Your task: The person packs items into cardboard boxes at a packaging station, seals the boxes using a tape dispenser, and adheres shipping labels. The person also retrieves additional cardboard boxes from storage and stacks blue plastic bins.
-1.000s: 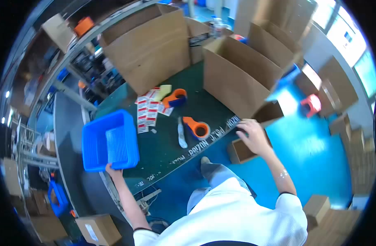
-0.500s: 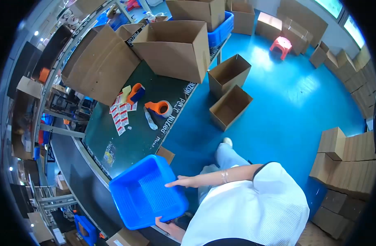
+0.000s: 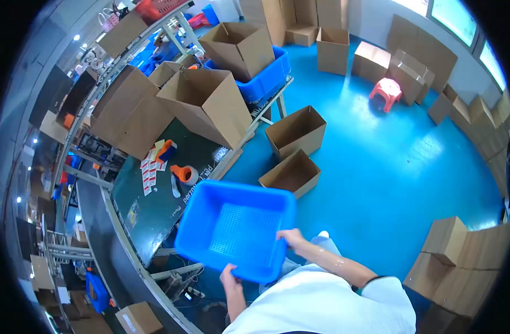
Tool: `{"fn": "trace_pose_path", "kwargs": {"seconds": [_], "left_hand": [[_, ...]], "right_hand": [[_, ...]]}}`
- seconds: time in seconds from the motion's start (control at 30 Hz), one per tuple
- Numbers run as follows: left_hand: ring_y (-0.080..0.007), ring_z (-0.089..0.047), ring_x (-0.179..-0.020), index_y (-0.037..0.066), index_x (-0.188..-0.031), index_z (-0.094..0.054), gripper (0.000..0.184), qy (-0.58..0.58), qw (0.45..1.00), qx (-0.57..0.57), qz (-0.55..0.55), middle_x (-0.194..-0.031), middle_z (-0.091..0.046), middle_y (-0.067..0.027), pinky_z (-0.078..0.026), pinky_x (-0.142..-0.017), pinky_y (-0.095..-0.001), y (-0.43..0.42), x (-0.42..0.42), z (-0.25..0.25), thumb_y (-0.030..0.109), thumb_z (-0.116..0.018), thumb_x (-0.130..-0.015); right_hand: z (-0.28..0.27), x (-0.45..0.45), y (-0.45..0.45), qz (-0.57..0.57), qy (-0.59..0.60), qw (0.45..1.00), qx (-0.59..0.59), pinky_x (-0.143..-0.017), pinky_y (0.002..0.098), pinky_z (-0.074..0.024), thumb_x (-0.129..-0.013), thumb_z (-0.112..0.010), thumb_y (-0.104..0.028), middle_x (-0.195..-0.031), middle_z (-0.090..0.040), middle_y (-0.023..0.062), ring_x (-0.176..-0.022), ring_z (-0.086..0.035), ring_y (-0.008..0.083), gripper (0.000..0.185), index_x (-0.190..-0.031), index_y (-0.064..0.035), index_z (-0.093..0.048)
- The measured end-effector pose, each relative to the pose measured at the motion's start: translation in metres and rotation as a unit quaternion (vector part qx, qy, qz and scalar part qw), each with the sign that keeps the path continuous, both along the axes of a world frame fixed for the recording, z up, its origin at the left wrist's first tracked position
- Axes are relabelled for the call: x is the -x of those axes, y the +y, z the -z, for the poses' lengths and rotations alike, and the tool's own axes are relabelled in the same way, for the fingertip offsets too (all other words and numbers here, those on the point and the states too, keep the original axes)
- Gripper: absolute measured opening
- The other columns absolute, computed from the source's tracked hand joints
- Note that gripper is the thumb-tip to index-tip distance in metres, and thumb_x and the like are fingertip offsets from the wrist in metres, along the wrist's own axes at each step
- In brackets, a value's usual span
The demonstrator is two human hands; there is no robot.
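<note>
A blue plastic basket (image 3: 246,225) with a perforated bottom hangs in front of me, tilted so that its bare inside shows. My right hand (image 3: 292,238) grips its right rim, fingers wrapped over the edge. At the near rim my left hand (image 3: 230,276) is closed on the basket, its fingers partly hidden. Beyond the basket's far left corner, on the green-topped table (image 3: 149,217), lie an orange tape dispenser (image 3: 184,175), a second orange and blue dispenser (image 3: 166,151), red and white labels (image 3: 149,172) and a pale cutter-like tool (image 3: 175,186).
Open cardboard boxes (image 3: 207,108) stand on the table's far part, near a blue crate (image 3: 269,80). Two open boxes (image 3: 294,172) rest on the blue floor. A pink stool (image 3: 386,93) stands farther off. Stacked cartons (image 3: 455,250) are at right; a conveyor (image 3: 102,234) runs along the left.
The basket has moved right and away from the conveyor side, off the table's near corner. My right hand has shifted to its right rim. The camera view has turned.
</note>
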State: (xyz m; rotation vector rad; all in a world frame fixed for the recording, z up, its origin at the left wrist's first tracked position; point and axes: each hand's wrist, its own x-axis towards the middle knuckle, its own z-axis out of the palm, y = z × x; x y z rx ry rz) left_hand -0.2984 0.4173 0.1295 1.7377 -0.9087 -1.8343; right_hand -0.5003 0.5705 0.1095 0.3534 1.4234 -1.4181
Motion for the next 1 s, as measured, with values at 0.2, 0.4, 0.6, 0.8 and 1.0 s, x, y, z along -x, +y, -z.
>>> {"fn": "trace_pose_path", "kwargs": {"seconds": [0.2,0.4,0.6,0.8,1.0], "left_hand": [[-0.0182,-0.058,-0.058,0.001,-0.092,-0.059,0.034,0.064,0.965,-0.029,0.251,-0.075,-0.061,-0.0071,-0.047,-0.048,-0.0298,0.102,0.174,-0.019,0.014,-0.069,-0.062],[-0.0183,-0.063,-0.082,-0.001,-0.102,-0.061,0.049,0.029,0.839,0.243,0.486,-0.102,-0.064,-0.0129,-0.052,-0.072,-0.0327,0.149,0.294,-0.077,0.031,-0.076,-0.068],[-0.0247,-0.064,-0.076,0.001,-0.091,-0.064,0.027,0.381,0.489,0.687,0.38,-0.089,-0.067,-0.0136,-0.05,-0.067,-0.0338,0.093,0.435,-0.206,0.022,-0.072,-0.076],[-0.0382,-0.016,-0.139,0.004,-0.135,-0.036,0.089,-0.215,0.473,0.831,0.201,-0.142,-0.032,-0.0208,-0.014,-0.112,-0.0542,-0.111,0.7,-0.214,0.04,-0.077,-0.065],[-0.0291,-0.062,-0.096,0.012,-0.097,-0.066,0.032,-0.237,0.455,0.767,0.385,-0.087,-0.068,-0.0114,-0.029,-0.105,-0.0572,-0.173,0.748,-0.23,0.028,-0.073,-0.07]], "right_hand": [[-0.03,0.095,0.175,0.21,0.07,0.972,-0.08,-0.053,0.035,-0.0441,-0.063,-0.069,-0.019,-0.079,-0.06,0.0056,-0.067,-0.057,0.0187,0.018,-0.075,-0.0081,-0.062],[-0.075,0.14,0.263,0.429,0.135,0.891,0.057,-0.063,0.0371,-0.0458,-0.059,-0.06,-0.013,-0.086,-0.058,0.0053,-0.08,-0.055,0.0177,0.027,-0.085,-0.0072,-0.057],[-0.178,0.232,0.26,0.506,0.197,0.817,0.195,-0.078,0.0422,-0.0498,-0.067,-0.053,-0.017,-0.096,-0.058,0.0096,-0.09,-0.057,0.0269,0.039,-0.103,-0.0019,-0.055],[-0.188,0.382,0.247,0.516,0.295,0.763,0.255,-0.077,0.0433,-0.0512,-0.065,-0.054,-0.023,-0.101,-0.058,0.0125,-0.091,-0.058,0.0294,0.048,-0.108,-0.002,-0.055],[-0.222,0.508,0.201,0.45,0.324,0.774,0.305,-0.078,0.0453,-0.0533,-0.063,-0.057,-0.023,-0.106,-0.059,0.0153,-0.091,-0.061,0.0334,0.058,-0.115,0.0016,-0.052]]}}
